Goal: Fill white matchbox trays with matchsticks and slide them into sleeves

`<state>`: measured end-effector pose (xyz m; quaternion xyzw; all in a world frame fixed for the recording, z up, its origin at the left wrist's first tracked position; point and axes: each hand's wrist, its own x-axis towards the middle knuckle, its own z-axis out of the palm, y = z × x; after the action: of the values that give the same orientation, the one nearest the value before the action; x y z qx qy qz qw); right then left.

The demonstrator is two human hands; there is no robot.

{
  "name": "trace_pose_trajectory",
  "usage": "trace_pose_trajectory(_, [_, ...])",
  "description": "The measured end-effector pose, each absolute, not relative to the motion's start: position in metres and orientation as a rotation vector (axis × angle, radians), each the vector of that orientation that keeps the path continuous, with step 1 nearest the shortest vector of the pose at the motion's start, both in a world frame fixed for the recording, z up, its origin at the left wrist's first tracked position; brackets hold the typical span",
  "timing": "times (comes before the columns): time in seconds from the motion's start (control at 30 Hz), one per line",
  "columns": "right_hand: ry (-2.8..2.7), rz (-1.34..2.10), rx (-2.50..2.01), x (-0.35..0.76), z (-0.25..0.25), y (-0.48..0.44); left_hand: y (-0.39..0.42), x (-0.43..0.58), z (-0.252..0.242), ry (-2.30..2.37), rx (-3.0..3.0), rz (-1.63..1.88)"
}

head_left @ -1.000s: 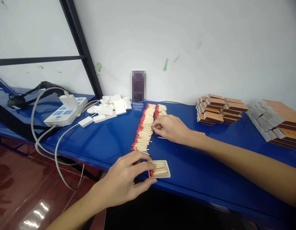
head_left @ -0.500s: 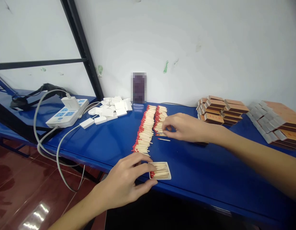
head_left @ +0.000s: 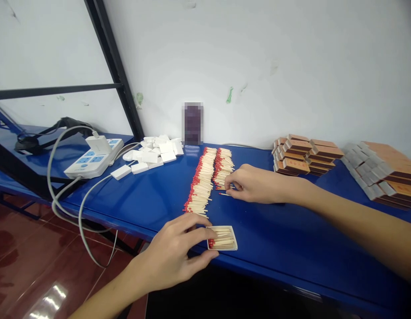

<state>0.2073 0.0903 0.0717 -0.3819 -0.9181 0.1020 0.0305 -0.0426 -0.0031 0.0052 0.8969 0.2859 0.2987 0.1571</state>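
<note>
My left hand (head_left: 178, 252) grips a small white matchbox tray (head_left: 236, 244) by its left end, near the front edge of the blue table. Red-headed matches (head_left: 224, 239) lie side by side inside it. Over the table, the thumb and index finger of my right hand (head_left: 247, 184) are pinched together on the stick end of a single match (head_left: 223, 193), whose red head points left. Just behind that hand is a shorter row of matches (head_left: 221, 166). A longer row of matches (head_left: 201, 181) lies to its left, heads also facing left.
White matchbox trays (head_left: 158, 150) are heaped at the back left, beside a power strip (head_left: 92, 159) with looping cables. Stacked matchboxes (head_left: 296, 153) and more boxes with grey sides (head_left: 388, 173) stand at the right. A blurred dark object (head_left: 193, 124) leans against the wall.
My right hand has moved slightly down towards the single match, and its fingers now cover the stick end. My left hand and the tray have stayed in place.
</note>
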Motion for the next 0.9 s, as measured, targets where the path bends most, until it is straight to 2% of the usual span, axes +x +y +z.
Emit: trace_pose_trajectory(0.9, [-2.823,0.318,-1.207,0.2009,0.0670,0.0923,-0.0025,-0.0406,0.0093,0.811,2.573,0.866])
